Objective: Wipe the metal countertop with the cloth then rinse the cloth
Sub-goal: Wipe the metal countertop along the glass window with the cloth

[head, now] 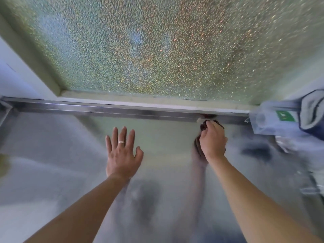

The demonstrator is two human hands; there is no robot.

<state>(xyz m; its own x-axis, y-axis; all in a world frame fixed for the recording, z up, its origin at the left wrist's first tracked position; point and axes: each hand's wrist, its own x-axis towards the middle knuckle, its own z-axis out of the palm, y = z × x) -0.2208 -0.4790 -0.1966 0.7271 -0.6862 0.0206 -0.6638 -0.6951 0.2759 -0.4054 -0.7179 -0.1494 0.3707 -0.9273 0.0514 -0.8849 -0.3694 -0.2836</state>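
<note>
The metal countertop [52, 163] fills the lower half of the head view, shiny and reflecting my arms. My right hand [213, 141] is closed around a dark, bunched cloth [204, 126] and presses it on the counter close to the raised metal back edge [122, 111]. Most of the cloth is hidden under my fingers. My left hand [122, 155] lies flat on the counter, fingers spread, a ring on one finger, holding nothing, well left of the cloth.
A textured frosted glass window [157, 50] rises behind the counter's back edge. At the right stand a clear plastic container with a green label [273, 120] and a dark blue and grey fabric item [313, 111]. A white wall [14, 79] is at the left.
</note>
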